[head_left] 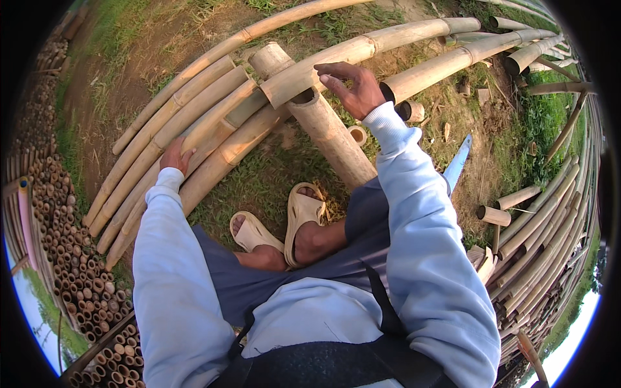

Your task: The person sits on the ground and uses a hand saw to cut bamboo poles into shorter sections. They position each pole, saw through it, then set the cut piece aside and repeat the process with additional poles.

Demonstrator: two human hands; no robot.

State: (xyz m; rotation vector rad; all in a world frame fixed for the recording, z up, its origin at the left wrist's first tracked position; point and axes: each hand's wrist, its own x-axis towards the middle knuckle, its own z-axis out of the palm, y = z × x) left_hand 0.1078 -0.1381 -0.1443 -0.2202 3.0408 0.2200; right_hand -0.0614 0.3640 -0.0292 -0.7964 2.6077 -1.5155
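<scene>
My left hand [176, 157] rests on one of several bamboo poles [139, 152] lying side by side at the left, its thumb apart from the fingers. At the upper middle, my right hand [352, 90] lies over a bamboo pole [381, 41] near its cut end, with fingers stretched out and thumb apart. That cut end sits across a thick, notched bamboo piece [333, 139], which slants down toward my right leg. A hand saw blade [459, 161] sticks out beside my right thigh; its handle is hidden.
Stacked bamboo with round cut ends [81, 284] fills the far left. More long poles [540, 239] lie along the right. Short offcuts [410, 111] are scattered over grass and soil. My sandalled feet [303, 210] stand below the thick bamboo piece.
</scene>
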